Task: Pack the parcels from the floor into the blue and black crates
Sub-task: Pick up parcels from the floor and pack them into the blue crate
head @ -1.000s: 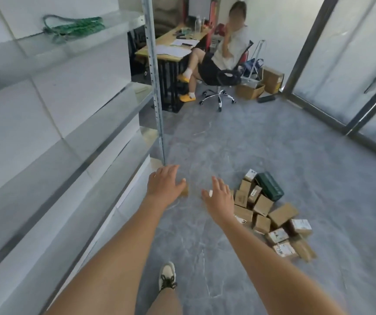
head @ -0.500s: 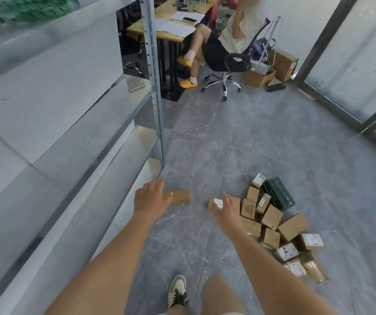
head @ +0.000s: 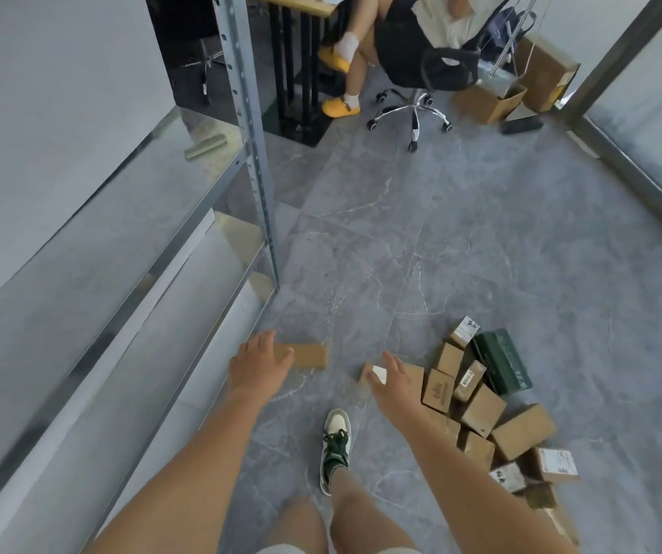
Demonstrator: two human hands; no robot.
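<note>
Both hands lower than before, each grip spread: left hand point(head: 259, 363) over lone parcel point(head: 305, 355).

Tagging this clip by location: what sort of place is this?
Probably a small office used as a packing or stock room: metal shelving, a pile of cardboard parcels on the tiled floor, and a desk with a swivel chair.

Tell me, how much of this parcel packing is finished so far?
Nothing looks packed yet, and no crates are in view. In hand: the left hand reaches, fingers open, over a lone brown parcel on the floor, and the right hand reaches toward the parcel with a white label; neither grips anything. Left: the whole pile, including a green box.
</note>
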